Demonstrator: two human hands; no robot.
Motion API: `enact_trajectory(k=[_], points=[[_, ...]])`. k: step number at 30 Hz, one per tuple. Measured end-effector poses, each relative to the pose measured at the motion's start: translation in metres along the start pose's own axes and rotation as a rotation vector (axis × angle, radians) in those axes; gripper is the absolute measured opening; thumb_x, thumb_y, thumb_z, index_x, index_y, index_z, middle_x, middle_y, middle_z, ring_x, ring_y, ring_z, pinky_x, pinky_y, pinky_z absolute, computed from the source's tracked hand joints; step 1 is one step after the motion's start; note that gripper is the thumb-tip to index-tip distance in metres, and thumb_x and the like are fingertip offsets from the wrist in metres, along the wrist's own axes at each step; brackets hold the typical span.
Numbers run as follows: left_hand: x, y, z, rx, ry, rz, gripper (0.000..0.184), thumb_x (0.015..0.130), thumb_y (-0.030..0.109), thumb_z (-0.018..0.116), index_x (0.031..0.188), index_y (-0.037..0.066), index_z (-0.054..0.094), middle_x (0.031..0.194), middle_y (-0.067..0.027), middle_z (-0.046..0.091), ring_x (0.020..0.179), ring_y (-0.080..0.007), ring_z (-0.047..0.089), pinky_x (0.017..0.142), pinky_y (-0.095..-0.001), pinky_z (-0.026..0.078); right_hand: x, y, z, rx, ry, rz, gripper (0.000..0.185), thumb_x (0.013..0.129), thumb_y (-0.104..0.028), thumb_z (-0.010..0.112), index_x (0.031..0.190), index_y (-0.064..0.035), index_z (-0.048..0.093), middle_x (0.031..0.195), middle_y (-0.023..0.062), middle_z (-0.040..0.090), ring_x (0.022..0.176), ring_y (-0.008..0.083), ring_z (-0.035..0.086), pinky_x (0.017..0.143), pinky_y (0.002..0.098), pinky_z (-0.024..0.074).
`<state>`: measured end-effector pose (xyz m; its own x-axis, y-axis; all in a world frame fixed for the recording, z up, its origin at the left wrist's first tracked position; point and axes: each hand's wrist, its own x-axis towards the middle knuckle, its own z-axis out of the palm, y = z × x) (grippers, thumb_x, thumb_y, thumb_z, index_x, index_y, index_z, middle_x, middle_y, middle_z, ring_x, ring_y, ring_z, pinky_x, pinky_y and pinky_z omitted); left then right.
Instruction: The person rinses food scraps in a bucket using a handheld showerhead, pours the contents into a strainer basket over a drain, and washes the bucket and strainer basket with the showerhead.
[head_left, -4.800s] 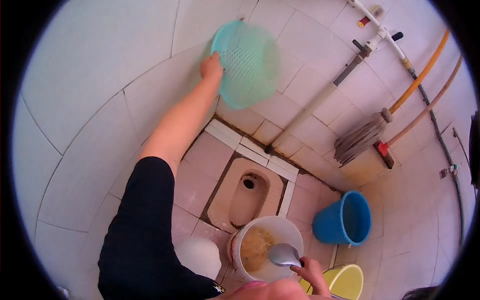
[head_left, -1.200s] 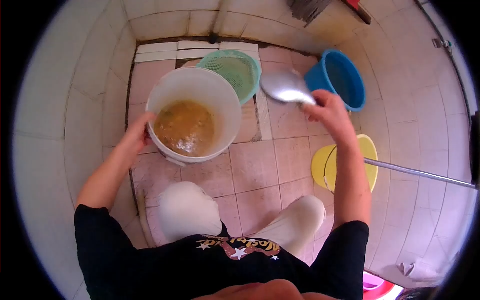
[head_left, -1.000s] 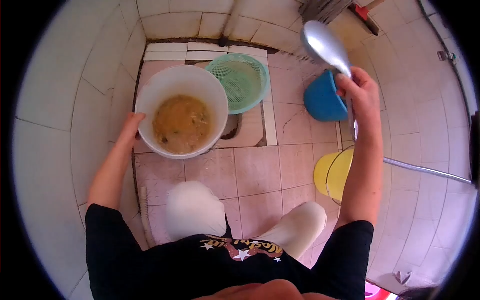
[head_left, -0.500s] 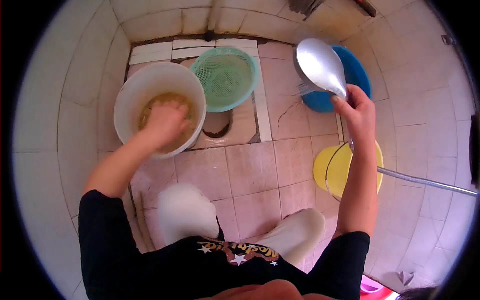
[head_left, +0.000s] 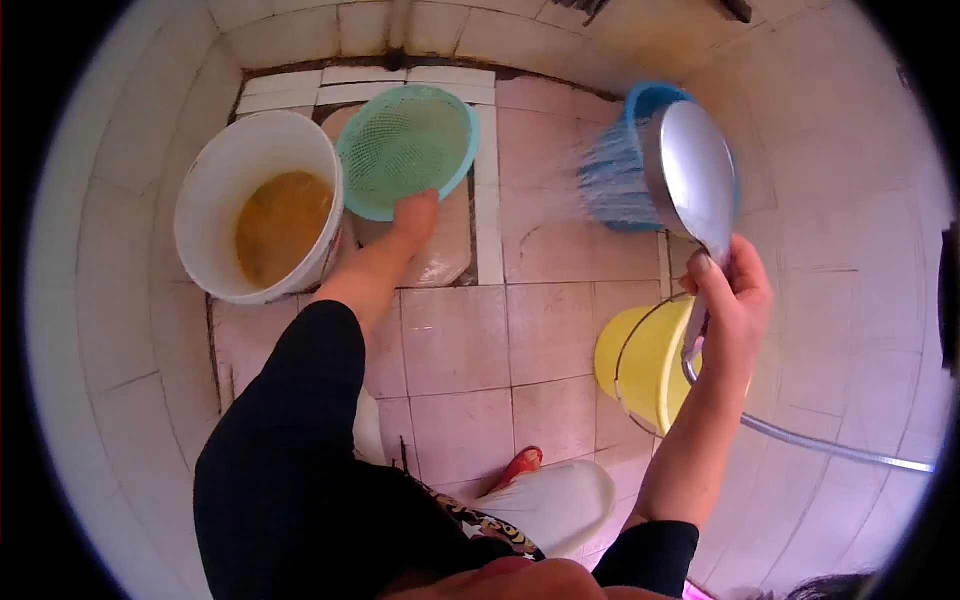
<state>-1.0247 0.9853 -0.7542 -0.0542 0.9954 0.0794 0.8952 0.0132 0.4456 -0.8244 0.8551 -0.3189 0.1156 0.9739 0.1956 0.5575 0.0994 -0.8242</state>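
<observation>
Left hand (head_left: 417, 213) pinches the rim of a green basket (head_left: 402, 150); right hand (head_left: 732, 300) clasps a shower head (head_left: 697, 165) spraying water (head_left: 612, 176).

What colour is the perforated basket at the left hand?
The perforated basket is light green, bluer at its edge; the head view shows it best.

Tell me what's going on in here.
A person is working with both hands among the buckets. The right hand grips a shower head with water spraying from it. The left hand is at the near rim of a green mesh basket, over the squat toilet. Beside the basket stands a white bucket with brownish liquid inside; a yellow bucket is near the right forearm.
</observation>
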Motion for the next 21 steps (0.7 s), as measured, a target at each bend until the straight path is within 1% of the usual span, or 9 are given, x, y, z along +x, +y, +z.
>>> enact_trajectory(k=[2, 6, 8, 10, 12, 14, 16, 18, 21], points=[[-0.025, 0.009, -0.011, 0.019, -0.02, 0.198, 0.011, 0.08, 0.007, 0.052, 0.091, 0.003, 0.054, 0.08, -0.0195, 0.063, 0.068, -0.0333, 0.063, 0.059, -0.0461, 0.05, -0.013, 0.01, -0.004, 0.017, 0.01, -0.017, 0.026, 0.074, -0.011, 0.068, 0.096, 0.0026, 0.061, 0.074, 0.0005, 0.057, 0.066, 0.0074, 0.051, 0.061, 0.0208, 0.0399], [-0.11, 0.059, -0.06, -0.164, -0.415, 0.455, 0.013, 0.075, 0.009, 0.053, 0.085, 0.0, 0.053, 0.072, -0.0208, 0.061, 0.068, -0.0368, 0.063, 0.058, -0.0496, 0.048, 0.001, 0.014, -0.016, 0.002, -0.099, -0.01, 0.025, 0.075, -0.014, 0.068, 0.095, 0.0009, 0.062, 0.072, -0.0002, 0.056, 0.066, 0.0075, 0.051, 0.062, 0.0207, 0.0403], [-0.16, 0.061, -0.076, -0.14, -0.482, 0.614, 0.016, 0.073, 0.01, 0.055, 0.083, -0.002, 0.052, 0.072, -0.0215, 0.06, 0.068, -0.0389, 0.062, 0.057, -0.0501, 0.048, 0.004, -0.001, -0.002, 0.014, -0.133, -0.003, 0.023, 0.074, -0.013, 0.066, 0.092, 0.0005, 0.062, 0.07, 0.0001, 0.055, 0.065, 0.0077, 0.05, 0.061, 0.0217, 0.0394], [-0.173, 0.083, -0.052, -0.079, -0.713, 0.631, 0.017, 0.072, 0.012, 0.055, 0.082, -0.002, 0.053, 0.072, -0.021, 0.061, 0.069, -0.0389, 0.062, 0.059, -0.0496, 0.049, 0.032, 0.035, -0.006, 0.041, -0.166, 0.01, 0.024, 0.073, -0.013, 0.066, 0.092, 0.0008, 0.062, 0.07, 0.0, 0.055, 0.065, 0.0079, 0.05, 0.061, 0.0222, 0.0396], [-0.193, 0.089, -0.043, 0.038, -0.825, 0.595, 0.018, 0.075, 0.014, 0.056, 0.088, 0.001, 0.06, 0.086, -0.0195, 0.066, 0.08, -0.0332, 0.066, 0.066, -0.0462, 0.052, 0.034, 0.045, -0.008, 0.109, -0.229, 0.05, 0.026, 0.072, -0.014, 0.065, 0.093, 0.0016, 0.062, 0.07, 0.0009, 0.055, 0.065, 0.0087, 0.051, 0.06, 0.0232, 0.0407], [-0.218, 0.079, -0.018, -0.024, -0.779, 0.441, 0.017, 0.075, 0.015, 0.057, 0.087, 0.003, 0.06, 0.086, -0.0199, 0.065, 0.081, -0.0329, 0.066, 0.068, -0.0452, 0.053, 0.027, 0.042, -0.004, 0.051, -0.247, 0.073, 0.026, 0.074, -0.018, 0.064, 0.092, 0.0011, 0.062, 0.072, 0.0029, 0.058, 0.066, 0.0101, 0.054, 0.059, 0.0238, 0.0428], [-0.24, 0.055, -0.008, -0.068, -0.648, 0.481, 0.02, 0.075, 0.017, 0.058, 0.091, 0.003, 0.058, 0.084, -0.0186, 0.065, 0.079, -0.0338, 0.065, 0.066, -0.0461, 0.052, 0.015, 0.054, 0.006, 0.029, -0.278, 0.083, 0.026, 0.074, -0.019, 0.065, 0.091, 0.001, 0.062, 0.073, 0.004, 0.06, 0.065, 0.0104, 0.056, 0.058, 0.026, 0.0444], [-0.252, 0.045, -0.021, -0.016, -0.703, 0.39, 0.024, 0.076, 0.018, 0.059, 0.094, 0.003, 0.056, 0.088, -0.018, 0.064, 0.083, -0.034, 0.064, 0.068, -0.0484, 0.051, 0.003, 0.069, 0.017, 0.089, -0.278, 0.111, 0.031, 0.072, -0.021, 0.069, 0.092, 0.002, 0.062, 0.071, 0.0041, 0.06, 0.063, 0.0106, 0.056, 0.058, 0.026, 0.0441], [-0.255, 0.01, -0.071, 0.017, -0.622, 0.523, 0.027, 0.075, 0.017, 0.061, 0.097, 0.003, 0.054, 0.093, -0.0182, 0.062, 0.089, -0.0339, 0.062, 0.072, -0.0496, 0.049, -0.021, 0.072, 0.039, -0.013, -0.262, 0.061, 0.032, 0.071, -0.021, 0.07, 0.093, 0.0011, 0.062, 0.071, 0.0052, 0.06, 0.063, 0.0107, 0.055, 0.059, 0.0251, 0.0441]])
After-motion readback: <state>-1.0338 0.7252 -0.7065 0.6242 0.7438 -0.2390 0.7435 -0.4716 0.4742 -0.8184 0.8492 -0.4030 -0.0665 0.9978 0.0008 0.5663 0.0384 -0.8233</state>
